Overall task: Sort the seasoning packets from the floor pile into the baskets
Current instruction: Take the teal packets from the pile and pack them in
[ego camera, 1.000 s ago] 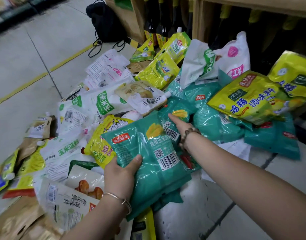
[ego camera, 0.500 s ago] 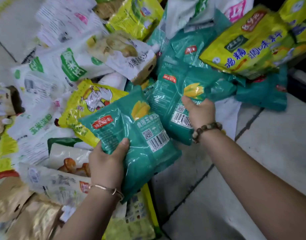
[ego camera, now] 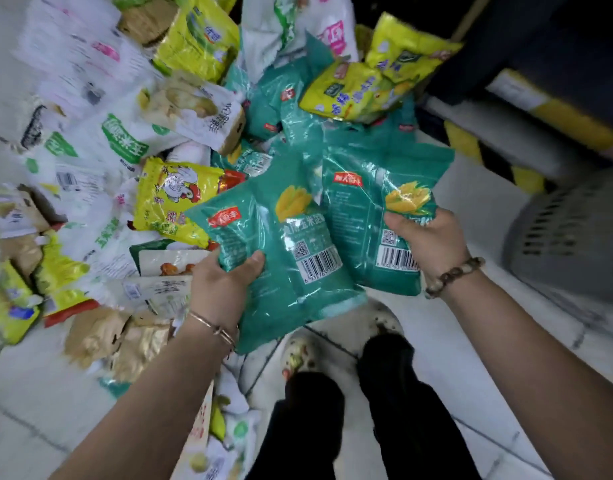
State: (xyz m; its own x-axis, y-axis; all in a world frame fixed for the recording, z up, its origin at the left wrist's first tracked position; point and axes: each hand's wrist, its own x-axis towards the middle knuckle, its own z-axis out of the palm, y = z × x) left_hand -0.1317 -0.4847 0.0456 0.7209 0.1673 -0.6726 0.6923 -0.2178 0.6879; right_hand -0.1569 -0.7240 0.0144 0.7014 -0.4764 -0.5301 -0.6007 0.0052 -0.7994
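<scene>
Dozens of packets are lying in the floor pile (ego camera: pixel 118 150) beyond and left of both hands, and a grey basket (ego camera: pixel 571 237) is sitting off to the right of the right hand (ego camera: pixel 429 240). That hand is clamping a teal packet (ego camera: pixel 367 199) near its lower edge; the left hand (ego camera: pixel 225 285) is gripping a second teal packet (ego camera: pixel 284 271) (both glossy and sagging). Either is probably risking a slip, or a drop beside the basket.
</scene>
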